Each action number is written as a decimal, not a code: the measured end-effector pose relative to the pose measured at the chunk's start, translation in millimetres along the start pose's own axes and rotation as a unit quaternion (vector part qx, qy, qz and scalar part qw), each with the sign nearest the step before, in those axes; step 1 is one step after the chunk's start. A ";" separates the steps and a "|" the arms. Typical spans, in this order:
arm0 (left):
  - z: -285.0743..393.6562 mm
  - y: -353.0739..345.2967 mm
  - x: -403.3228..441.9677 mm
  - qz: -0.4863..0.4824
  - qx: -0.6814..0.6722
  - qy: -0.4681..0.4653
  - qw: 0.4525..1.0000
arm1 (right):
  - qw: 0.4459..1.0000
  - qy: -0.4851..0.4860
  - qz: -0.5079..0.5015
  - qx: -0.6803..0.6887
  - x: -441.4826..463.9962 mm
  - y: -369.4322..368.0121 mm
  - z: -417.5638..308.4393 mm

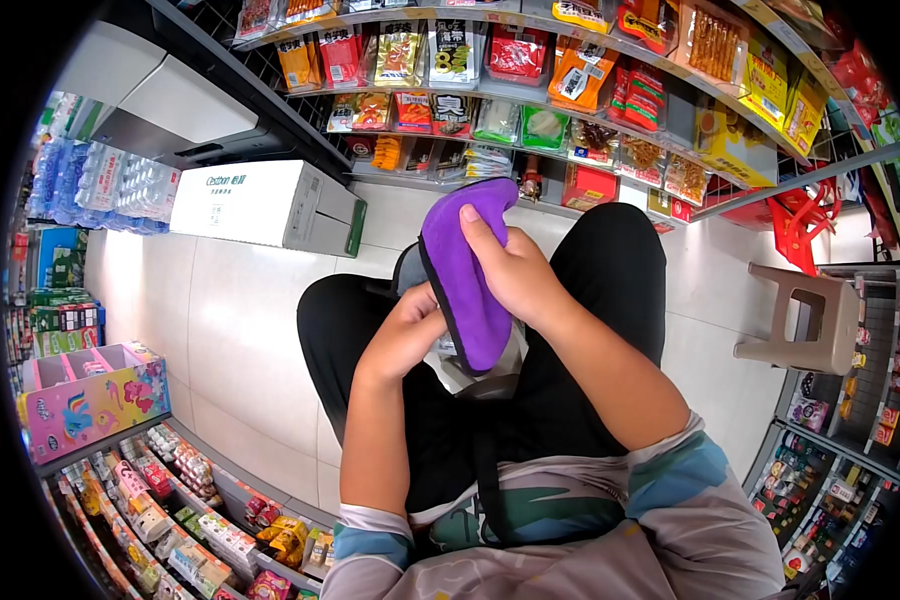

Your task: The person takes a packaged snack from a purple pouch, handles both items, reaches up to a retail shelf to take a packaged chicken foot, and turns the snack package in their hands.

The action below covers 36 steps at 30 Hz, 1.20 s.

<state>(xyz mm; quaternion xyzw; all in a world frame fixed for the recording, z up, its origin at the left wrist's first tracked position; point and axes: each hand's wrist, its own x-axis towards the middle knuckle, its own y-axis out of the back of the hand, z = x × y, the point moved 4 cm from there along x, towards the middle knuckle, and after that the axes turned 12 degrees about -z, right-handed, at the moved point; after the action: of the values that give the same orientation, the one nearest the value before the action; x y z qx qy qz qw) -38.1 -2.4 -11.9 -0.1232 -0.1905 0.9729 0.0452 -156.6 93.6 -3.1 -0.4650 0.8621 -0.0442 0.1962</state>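
A purple cloth with a black edge [470,290] is held up between my knees, folded into a long curved shape. My right hand [518,272] grips it from the right, the thumb lying on top and the other fingers mostly hidden. On the lower left side, my left hand [407,332] is closed at the black edge, its fingers partly behind the cloth. A dark grey rounded thing [408,270] shows behind the cloth; I cannot tell what it is. Something pale and partly see-through sits under the cloth between my legs, mostly covered.
Ahead, curved shelves [420,88] carry packaged snacks. A white carton [242,208] stands on the tiled floor [240,310] at front left, near wrapped bottles [120,185]. A beige stool [805,315] is at right. Goods racks and a pink display box [95,405] flank my left.
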 end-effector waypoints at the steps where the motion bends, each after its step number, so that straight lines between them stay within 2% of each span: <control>1: 0.1 -1.0 -0.1 0.006 0.004 -0.006 1.000 | 1.000 0.000 -0.006 -0.012 -0.9 0.2 -0.8; 3: -5.3 -6.9 5.2 0.006 0.001 -0.018 1.000 | 0.999 -0.002 -0.008 -0.033 -5.5 5.2 -1.9; 6: -10.6 -3.2 3.0 0.061 -0.020 -0.002 0.998 | 0.996 -0.002 -0.032 -0.079 -7.8 -2.6 -0.2; 8: -10.9 0.4 4.1 0.100 0.005 -0.001 0.995 | 0.991 0.031 -0.006 -0.129 -6.8 -3.9 -2.8; 11: -9.0 0.2 4.5 0.089 0.006 -0.009 0.996 | 0.983 -0.006 0.000 -0.184 -11.3 -0.7 -10.3; 15: -12.2 3.4 3.8 0.082 -0.004 -0.010 0.997 | 0.988 -0.021 0.001 -0.156 -7.6 3.1 1.5; 18: -14.0 4.6 3.6 0.077 -0.021 -0.021 0.997 | 0.996 -0.020 -0.014 -0.084 -7.6 -1.7 2.9; 20: -9.3 2.1 5.4 0.154 -0.051 -0.037 0.986 | 0.997 0.018 -0.022 -0.077 -9.3 -6.9 -0.6; 36: -13.4 7.3 2.0 0.184 -0.068 -0.052 0.979 | 0.988 0.044 -0.022 -0.143 -11.4 -14.2 -2.3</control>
<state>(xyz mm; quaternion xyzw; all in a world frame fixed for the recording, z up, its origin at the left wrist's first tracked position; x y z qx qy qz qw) -36.9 -4.0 -27.1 -0.1083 -0.2320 0.9545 -0.1527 -140.8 94.7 6.1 -0.5044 0.8571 0.0554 0.0889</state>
